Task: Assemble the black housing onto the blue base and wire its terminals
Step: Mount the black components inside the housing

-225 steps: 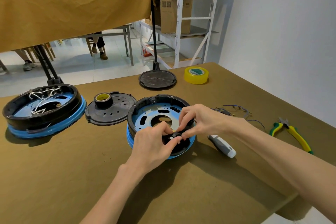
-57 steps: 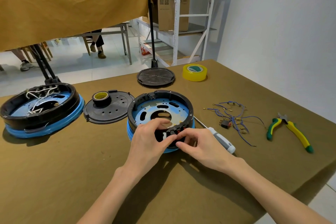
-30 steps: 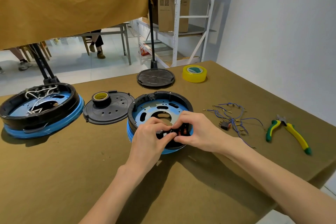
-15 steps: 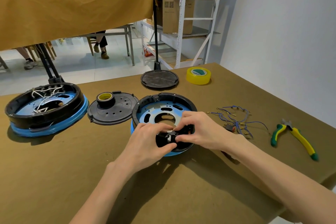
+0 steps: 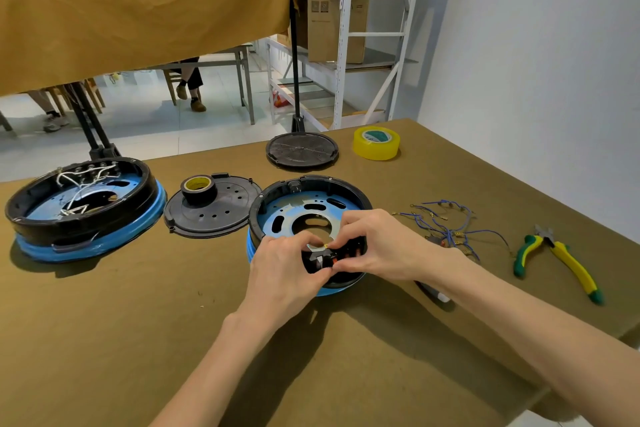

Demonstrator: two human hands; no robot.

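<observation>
A black ring housing sits on the blue base in the middle of the table, with a metal plate showing inside. At its near rim is a small black terminal block with orange parts. My left hand pinches the block from the left. My right hand pinches a small brass terminal at the block from the right. Where the fingertips meet the block is partly hidden.
A second wired housing on a blue base stands at the left. A black lid carries a tape roll. Another black lid and yellow tape lie at the back. Blue wires, pliers and a half-hidden screwdriver lie right.
Both hands have stayed at the terminal block on the near rim. My right hand came over the rim from the near side about two seconds ago; its fingers shift slightly.
</observation>
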